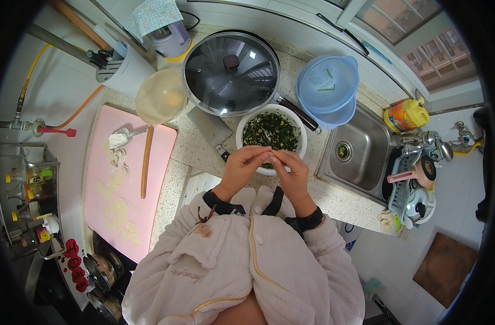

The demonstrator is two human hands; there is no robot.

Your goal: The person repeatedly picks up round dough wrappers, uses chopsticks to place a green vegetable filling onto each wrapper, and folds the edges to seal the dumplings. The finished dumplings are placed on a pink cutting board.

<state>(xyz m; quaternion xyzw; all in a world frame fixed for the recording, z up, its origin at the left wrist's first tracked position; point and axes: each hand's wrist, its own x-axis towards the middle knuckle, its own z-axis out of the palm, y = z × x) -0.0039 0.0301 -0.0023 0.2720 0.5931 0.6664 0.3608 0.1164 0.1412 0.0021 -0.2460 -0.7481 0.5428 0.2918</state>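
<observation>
My left hand and my right hand meet at the fingertips over the near rim of a white bowl. Between them they pinch a small pale piece of dough, mostly hidden by the fingers. Chopped dark green filling with yellow bits fills the bowl. To the left, a pink cutting board carries several flat round dough wrappers, small dough pieces, a wooden rolling pin and a metal scoop of flour.
Behind the bowl stands a lidded pan, its handle reaching right. A cleaver lies left of the bowl. A translucent bowl sits near the board. Blue strainer baskets stand beside the steel sink; a dish rack is farther right.
</observation>
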